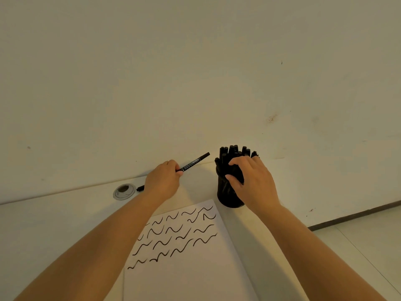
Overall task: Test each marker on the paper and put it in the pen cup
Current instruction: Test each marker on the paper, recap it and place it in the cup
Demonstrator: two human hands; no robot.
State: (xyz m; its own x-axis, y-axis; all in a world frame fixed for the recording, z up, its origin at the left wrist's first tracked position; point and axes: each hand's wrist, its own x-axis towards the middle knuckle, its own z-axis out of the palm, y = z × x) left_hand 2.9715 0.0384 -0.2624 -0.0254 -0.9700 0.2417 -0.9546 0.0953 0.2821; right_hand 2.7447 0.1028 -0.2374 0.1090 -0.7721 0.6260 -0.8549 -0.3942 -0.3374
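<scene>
So the left hand [163, 178] is pinching a black marker [193, 162] by its lower end, the long end poking up and right toward the pen cup [227, 197], held clear above the bench [54, 218]. Looks capped to me (hard to be sure at this size), so my guess is it's already had its scribble and is headed for the cup.

The right hand [249, 179] is wrapped around the side of the cup, fingers curled over the bunch of markers [235, 152] crammed in there. I'd say it's steadying the cup and nudging the bundle aside, since it's packed and one more won't slide in easily.

The paper [195, 268] sits just in front of the cup, covered in rows of wavy test strokes. Another marker end [140, 188] peeks out behind the left wrist, next to a round grommet [124, 191] in the bench, so probably one more to go.
</scene>
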